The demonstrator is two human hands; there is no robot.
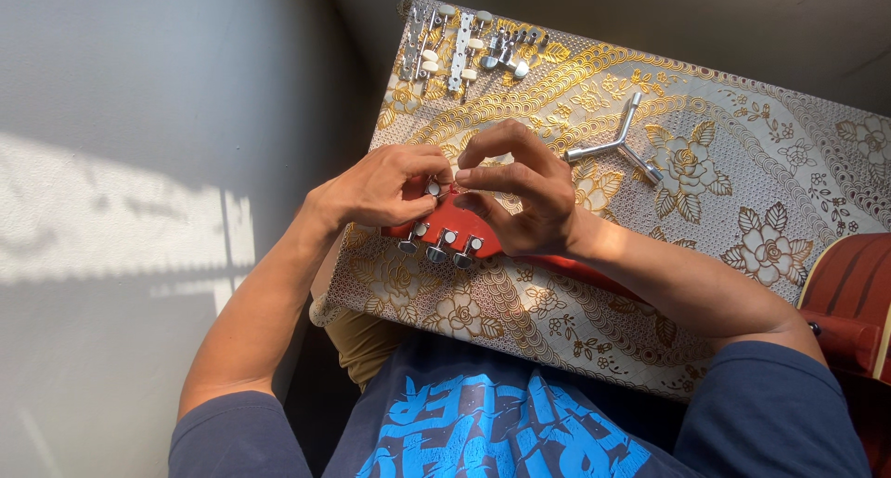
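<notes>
At the centre of the frame both hands close on a red guitar headstock (444, 229) lying on the gold-patterned desk (742, 162). The left hand (380, 188) pinches its upper edge; the right hand (520, 195) curls its fingers over it. Loose tuning machines (464, 42) lie upper centre, a three-armed metal wrench (620, 144) to their right.

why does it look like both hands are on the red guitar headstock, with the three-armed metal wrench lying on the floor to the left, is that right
Not quite. Both hands, left hand and right hand, are on the red guitar headstock, but the three-armed metal wrench lies on the gold floral tablecloth to their right, as the head view shows.
</notes>
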